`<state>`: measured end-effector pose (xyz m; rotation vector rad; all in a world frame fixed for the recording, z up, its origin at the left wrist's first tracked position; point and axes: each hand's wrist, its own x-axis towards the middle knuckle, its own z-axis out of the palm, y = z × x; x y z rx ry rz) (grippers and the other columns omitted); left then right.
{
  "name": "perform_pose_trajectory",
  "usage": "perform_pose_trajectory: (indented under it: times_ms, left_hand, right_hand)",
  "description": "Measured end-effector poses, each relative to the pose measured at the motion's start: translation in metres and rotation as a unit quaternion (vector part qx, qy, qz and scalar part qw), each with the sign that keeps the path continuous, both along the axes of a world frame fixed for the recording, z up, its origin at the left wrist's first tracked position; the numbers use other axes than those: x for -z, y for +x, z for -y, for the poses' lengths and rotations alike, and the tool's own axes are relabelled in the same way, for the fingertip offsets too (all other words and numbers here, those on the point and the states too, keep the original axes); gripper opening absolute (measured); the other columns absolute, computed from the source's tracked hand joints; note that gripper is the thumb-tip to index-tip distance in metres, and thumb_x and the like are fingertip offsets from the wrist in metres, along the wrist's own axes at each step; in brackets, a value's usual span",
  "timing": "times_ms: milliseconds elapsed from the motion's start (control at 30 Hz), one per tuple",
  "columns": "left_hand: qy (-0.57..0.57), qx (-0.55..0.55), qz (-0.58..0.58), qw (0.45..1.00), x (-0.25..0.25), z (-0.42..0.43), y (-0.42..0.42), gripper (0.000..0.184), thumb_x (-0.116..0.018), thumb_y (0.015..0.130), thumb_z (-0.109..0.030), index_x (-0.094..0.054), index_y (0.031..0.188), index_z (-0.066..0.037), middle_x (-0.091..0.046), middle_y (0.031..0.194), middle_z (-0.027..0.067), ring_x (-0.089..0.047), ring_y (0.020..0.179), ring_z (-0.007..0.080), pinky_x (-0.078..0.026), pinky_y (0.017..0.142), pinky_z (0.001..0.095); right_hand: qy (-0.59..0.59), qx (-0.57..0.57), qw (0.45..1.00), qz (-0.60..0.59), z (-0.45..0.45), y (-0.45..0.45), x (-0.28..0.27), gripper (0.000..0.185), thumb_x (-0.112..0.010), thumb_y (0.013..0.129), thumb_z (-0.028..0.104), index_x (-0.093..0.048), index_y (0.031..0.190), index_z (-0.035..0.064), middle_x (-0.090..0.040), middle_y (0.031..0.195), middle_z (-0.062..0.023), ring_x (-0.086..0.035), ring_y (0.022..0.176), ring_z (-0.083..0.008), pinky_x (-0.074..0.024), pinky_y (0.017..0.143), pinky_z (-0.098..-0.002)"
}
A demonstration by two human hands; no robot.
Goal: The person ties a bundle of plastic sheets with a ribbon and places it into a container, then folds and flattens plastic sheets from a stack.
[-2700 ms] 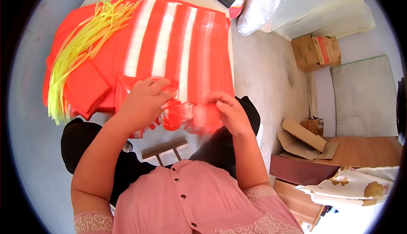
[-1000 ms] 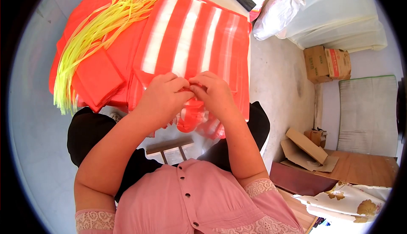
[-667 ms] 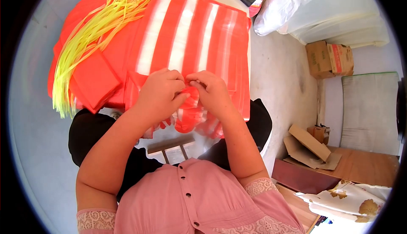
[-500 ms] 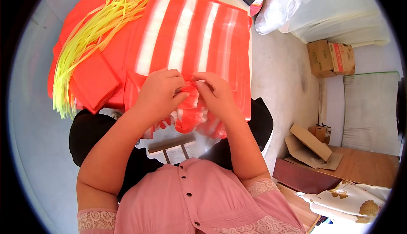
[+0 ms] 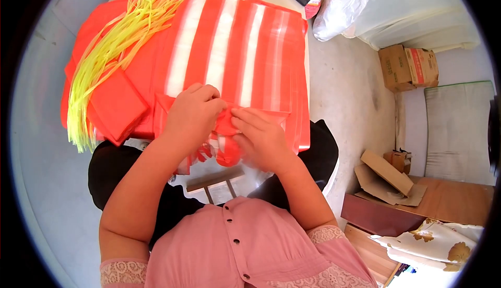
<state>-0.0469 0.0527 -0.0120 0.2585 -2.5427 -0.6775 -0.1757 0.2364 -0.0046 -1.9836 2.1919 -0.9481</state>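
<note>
Left forearm [image 5: 141, 178] and right forearm [image 5: 301, 186] slant inward from bent elbows; the left hand [image 5: 194, 115] curls its fingers, back of the hand uppermost, while the right hand [image 5: 262, 138], just beside it, has its fingers nearly straight, its thumb side blurred

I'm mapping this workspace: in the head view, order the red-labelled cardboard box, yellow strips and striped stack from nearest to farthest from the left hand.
1. Striped stack: right at the left hand.
2. Yellow strips: off to its left.
3. Red-labelled cardboard box: far off, right side.
</note>
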Motion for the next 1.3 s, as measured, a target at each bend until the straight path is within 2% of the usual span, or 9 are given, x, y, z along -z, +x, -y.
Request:
perform_pose_trajectory:
  times_ms: [167, 367, 467, 633, 933, 1033, 1133, 1233, 1300]
  left_hand:
    - [-0.03, 0.057, 0.034, 0.997, -0.013, 0.007, 0.015, 0.036, -0.077, 0.075, -0.003, -0.075, 0.111, -0.004, -0.068, 0.112, 0.0089, -0.063, 0.106, 0.0303, -0.054, 0.09, 0.0414]
    - [-0.023, 0.084, 0.063, 0.994, -0.025, 0.006, 0.03, 0.056, -0.081, 0.074, -0.008, -0.068, 0.129, -0.004, -0.064, 0.126, 0.0103, -0.058, 0.12, 0.0315, -0.048, 0.103, 0.0454]
    - [-0.074, 0.066, 0.056, 0.993, -0.018, 0.01, 0.031, 0.054, -0.081, 0.074, -0.008, -0.068, 0.127, -0.004, -0.064, 0.126, 0.0104, -0.059, 0.119, 0.0313, -0.048, 0.103, 0.0456]
    - [-0.044, 0.078, 0.053, 0.995, -0.03, 0.015, 0.033, 0.047, -0.075, 0.075, -0.001, -0.07, 0.122, -0.002, -0.068, 0.123, 0.0106, -0.062, 0.114, 0.0306, -0.051, 0.101, 0.0428]
    - [-0.083, 0.036, 0.018, 0.996, -0.021, 0.019, 0.037, 0.038, -0.065, 0.08, 0.002, -0.071, 0.117, 0.0, -0.072, 0.116, 0.0135, -0.065, 0.113, 0.0319, -0.054, 0.098, 0.0428]
    - [-0.09, 0.024, 0.019, 0.995, -0.023, 0.022, 0.039, 0.035, -0.062, 0.082, 0.003, -0.071, 0.116, 0.0, -0.072, 0.118, 0.0136, -0.065, 0.117, 0.0321, -0.054, 0.101, 0.043]
    - [-0.102, 0.015, 0.011, 0.995, -0.024, 0.027, 0.043, 0.032, -0.063, 0.083, 0.003, -0.072, 0.113, -0.001, -0.072, 0.121, 0.0125, -0.064, 0.121, 0.0323, -0.053, 0.103, 0.043]
    - [-0.093, -0.009, 0.012, 0.996, -0.021, 0.031, 0.051, 0.03, -0.065, 0.083, 0.003, -0.074, 0.11, -0.003, -0.073, 0.12, 0.0109, -0.063, 0.125, 0.0323, -0.053, 0.105, 0.0428]
    - [-0.072, -0.005, 0.019, 0.997, -0.02, 0.035, 0.056, 0.027, -0.068, 0.083, 0.002, -0.075, 0.109, -0.004, -0.074, 0.116, 0.0114, -0.064, 0.122, 0.0325, -0.053, 0.102, 0.0424]
  right_hand:
    - [0.013, -0.01, 0.999, -0.042, 0.006, -0.004, -0.01, 0.04, -0.077, 0.08, 0.004, -0.071, 0.12, -0.0007, -0.071, 0.127, -0.0142, -0.067, 0.116, -0.0322, -0.0577, 0.097, -0.0402]
    - [0.021, -0.007, 0.994, -0.11, 0.012, -0.004, -0.012, 0.046, -0.072, 0.076, 0.0, -0.071, 0.122, 0.0031, -0.072, 0.126, -0.0116, -0.069, 0.114, -0.031, -0.0591, 0.095, -0.04]
    - [0.011, 0.005, 0.993, -0.12, 0.014, -0.002, -0.011, 0.044, -0.069, 0.078, 0.0, -0.071, 0.122, 0.0039, -0.074, 0.121, -0.0119, -0.07, 0.111, -0.0313, -0.0594, 0.093, -0.0402]
    - [0.057, 0.029, 0.998, -0.028, 0.018, -0.006, -0.015, 0.039, -0.067, 0.085, 0.0, -0.071, 0.123, 0.0055, -0.075, 0.114, -0.0135, -0.071, 0.108, -0.0327, -0.0588, 0.089, -0.0408]
    - [0.134, 0.054, 0.987, 0.068, 0.021, -0.005, -0.044, 0.031, -0.066, 0.09, 0.004, -0.071, 0.121, 0.0025, -0.074, 0.118, -0.0145, -0.069, 0.109, -0.0332, -0.0568, 0.093, -0.0423]
    - [0.111, 0.036, 0.992, -0.053, 0.022, -0.003, -0.032, 0.03, -0.064, 0.091, 0.002, -0.071, 0.121, 0.0019, -0.075, 0.117, -0.0144, -0.068, 0.11, -0.033, -0.0567, 0.094, -0.042]
    - [0.025, 0.048, 0.994, -0.091, 0.022, -0.001, -0.016, 0.038, -0.066, 0.082, -0.002, -0.071, 0.119, 0.0057, -0.074, 0.114, -0.0131, -0.07, 0.105, -0.0327, -0.0581, 0.088, -0.0425]
    - [0.043, 0.056, 0.997, -0.042, 0.018, -0.004, -0.016, 0.03, -0.063, 0.093, 0.002, -0.07, 0.121, 0.0015, -0.075, 0.114, -0.0141, -0.069, 0.107, -0.0329, -0.0575, 0.091, -0.0432]
    - [0.106, 0.038, 0.993, -0.028, 0.014, -0.011, -0.028, 0.026, -0.064, 0.093, 0.006, -0.071, 0.117, 0.002, -0.074, 0.109, -0.0158, -0.069, 0.103, -0.0347, -0.0567, 0.087, -0.0451]
